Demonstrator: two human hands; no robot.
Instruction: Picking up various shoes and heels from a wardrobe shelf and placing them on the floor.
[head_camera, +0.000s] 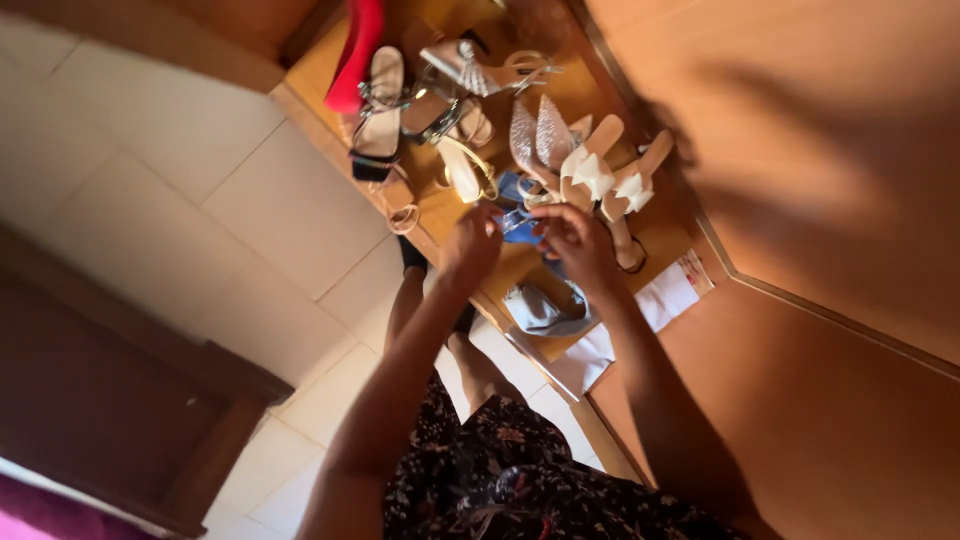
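Note:
My left hand (470, 245) and my right hand (580, 243) meet over a small blue shoe (520, 226) on a wooden shelf (560, 95). The fingers of both hands close on it, and the hands hide most of the shoe. Just beyond my right hand stands a pair of beige heeled sandals with white bows (605, 178). Next to them is a pair of glittery pointed shoes (537, 138). A cream strappy sandal (463, 172) lies beyond my left hand.
Several more shoes crowd the shelf: a red one (357, 55), a white sandal with black straps (378, 115) and silver strappy heels (465, 68). A grey-blue shoe (540, 310) and white paper (668, 297) lie near my right wrist. Pale floor tiles (200, 180) are on the left, wooden panels (830, 200) on the right.

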